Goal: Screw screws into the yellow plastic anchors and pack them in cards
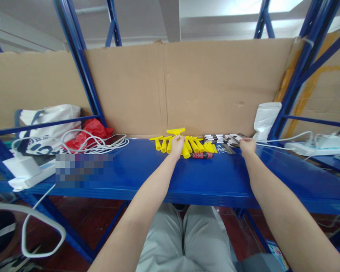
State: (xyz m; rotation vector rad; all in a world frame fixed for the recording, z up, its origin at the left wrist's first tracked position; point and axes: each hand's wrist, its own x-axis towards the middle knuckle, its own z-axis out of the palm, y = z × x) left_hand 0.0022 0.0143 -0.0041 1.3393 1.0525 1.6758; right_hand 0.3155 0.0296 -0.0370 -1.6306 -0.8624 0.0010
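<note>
My left hand [177, 146] is closed around a yellow plastic scraper [175, 131], its wide head up above my fingers. Several more yellow scrapers [196, 145] lie in a row around that hand, with small yellow pieces [210, 147] to their right. In front of them rests a red and black screwdriver [201, 155]. My right hand [247, 146] has its fingers pinched together at the edge of a pile of white and brown strips [232, 139]; what is between the fingertips is too small to make out. Near it lie flat metal pieces [228, 149] and small silvery bits [221, 148].
A blue shelf [147, 177] serves as worktop, backed by a cardboard sheet [209, 87]. White cables [93, 145], a red plastic bag [94, 129] and a cloth bag [52, 124] sit left. Right are a white pouch [267, 119] and a power strip [308, 149]. Blue posts flank the worktop.
</note>
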